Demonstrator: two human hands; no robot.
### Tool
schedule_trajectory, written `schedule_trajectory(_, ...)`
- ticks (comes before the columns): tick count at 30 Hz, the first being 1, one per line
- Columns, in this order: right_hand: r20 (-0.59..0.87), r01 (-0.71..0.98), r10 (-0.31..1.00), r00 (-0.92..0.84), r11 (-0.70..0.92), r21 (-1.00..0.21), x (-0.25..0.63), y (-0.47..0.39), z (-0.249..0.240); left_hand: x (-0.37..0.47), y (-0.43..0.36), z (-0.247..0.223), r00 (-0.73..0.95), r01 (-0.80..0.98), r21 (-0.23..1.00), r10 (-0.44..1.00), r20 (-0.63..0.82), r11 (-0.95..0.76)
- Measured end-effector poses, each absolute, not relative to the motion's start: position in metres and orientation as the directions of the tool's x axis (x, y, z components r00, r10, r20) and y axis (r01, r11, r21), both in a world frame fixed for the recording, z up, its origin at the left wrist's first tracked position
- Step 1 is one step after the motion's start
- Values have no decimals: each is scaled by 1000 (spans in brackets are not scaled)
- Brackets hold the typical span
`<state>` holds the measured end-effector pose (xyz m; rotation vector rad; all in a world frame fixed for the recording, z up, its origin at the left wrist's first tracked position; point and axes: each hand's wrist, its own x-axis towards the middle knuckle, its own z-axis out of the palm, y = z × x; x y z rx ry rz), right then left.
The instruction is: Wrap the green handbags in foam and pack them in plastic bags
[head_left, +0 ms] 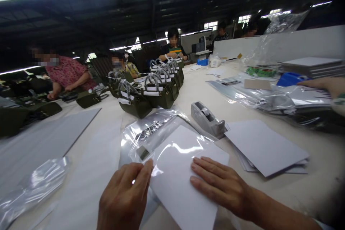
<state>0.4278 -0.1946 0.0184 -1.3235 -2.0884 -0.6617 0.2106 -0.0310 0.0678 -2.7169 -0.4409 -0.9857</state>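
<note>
My left hand [125, 190] pinches the edge of a clear plastic bag [129, 138], thumb and fingers pressed together. My right hand [226, 183] lies with outstretched fingers on a white card [185, 197]. The card's far part is under the shiny plastic; its near part sticks out toward me. Beyond the bag stands a grey tape dispenser [206, 116]. To the right of my right hand lies a small stack of white cards [266, 147].
Several dark green handbags [134, 104] with wrapped handles stand ahead. Grey board [54, 133] and crumpled plastic [43, 183] lie left. A co-worker's hand [320, 84] reaches in over plastic bags [283, 97] at right. Other people work beyond, one in a red patterned top [66, 72].
</note>
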Motion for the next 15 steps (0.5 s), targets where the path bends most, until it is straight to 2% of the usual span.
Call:
schedule_trajectory(3, 684, 906, 640, -351, 415, 76, 439, -191, 18, 197, -19, 73, 770, 358, -177, 182, 612, -917)
schedule_trajectory(6, 649, 923, 685, -332, 377, 74, 443, -195, 18, 193, -16, 80, 805, 271, -182, 119, 581, -945)
schedule_trajectory(11, 681, 943, 672, -290, 322, 84, 432, -156, 12, 221, -43, 82, 750, 274, -24, 198, 631, -962)
schedule_trajectory(15, 638, 950, 720, -274, 308, 61, 433, -110, 5, 245, -56, 58, 815, 210, 122, 242, 526, -970)
